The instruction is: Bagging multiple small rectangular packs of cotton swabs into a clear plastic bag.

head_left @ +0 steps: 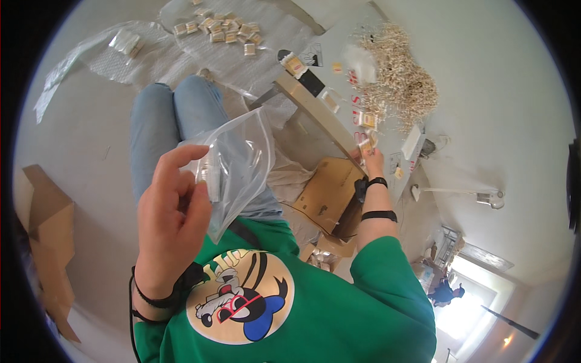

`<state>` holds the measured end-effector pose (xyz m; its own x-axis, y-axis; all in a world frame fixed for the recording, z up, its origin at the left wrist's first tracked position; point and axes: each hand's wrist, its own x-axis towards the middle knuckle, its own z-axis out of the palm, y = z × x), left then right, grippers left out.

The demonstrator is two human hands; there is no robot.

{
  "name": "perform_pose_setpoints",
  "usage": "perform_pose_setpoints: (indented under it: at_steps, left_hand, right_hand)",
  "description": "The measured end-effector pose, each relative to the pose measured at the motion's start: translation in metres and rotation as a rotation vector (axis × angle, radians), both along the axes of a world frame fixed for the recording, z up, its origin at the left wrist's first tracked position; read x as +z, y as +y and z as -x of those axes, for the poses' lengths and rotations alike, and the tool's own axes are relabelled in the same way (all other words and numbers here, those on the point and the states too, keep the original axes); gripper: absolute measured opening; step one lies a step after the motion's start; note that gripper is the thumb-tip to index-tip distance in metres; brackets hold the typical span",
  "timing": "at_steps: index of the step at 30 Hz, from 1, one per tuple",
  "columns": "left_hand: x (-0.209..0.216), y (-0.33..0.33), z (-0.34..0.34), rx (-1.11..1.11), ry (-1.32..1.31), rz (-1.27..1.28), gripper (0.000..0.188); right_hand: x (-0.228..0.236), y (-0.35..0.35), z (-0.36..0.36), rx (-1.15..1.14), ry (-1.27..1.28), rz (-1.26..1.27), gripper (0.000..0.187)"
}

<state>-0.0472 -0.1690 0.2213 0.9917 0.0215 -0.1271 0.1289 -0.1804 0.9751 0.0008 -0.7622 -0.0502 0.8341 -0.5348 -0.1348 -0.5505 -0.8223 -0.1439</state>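
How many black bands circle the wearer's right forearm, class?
2: a wristband just behind the right hand, and a forearm band nearer the green sleeve, which could hide more.

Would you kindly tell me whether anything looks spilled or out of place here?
The loose pale sticks on the table, beyond the right hand, stand out: they lie in a messy, uneven heap, pointing every way. Whether they spilled or were tipped out deliberately, I cannot tell.
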Motion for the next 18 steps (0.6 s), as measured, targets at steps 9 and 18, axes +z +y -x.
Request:
perform_pose_setpoints:
  at_steps: [9, 18]
  left_hand:
    - [0.008, 0.006, -0.007, -0.094, -0.099, -0.180, 0.040]
    - [-0.011, -0.013, 0.005, -0.148, -0.332, -0.116, 0.041]
  right_hand:
    - [0.065, 0.046, 0.024, -0.342, -0.167, -0.779, 0.023]
    - [0.308, 0.302, 0.005, 0.334, -0.304, -1.231, 0.025]
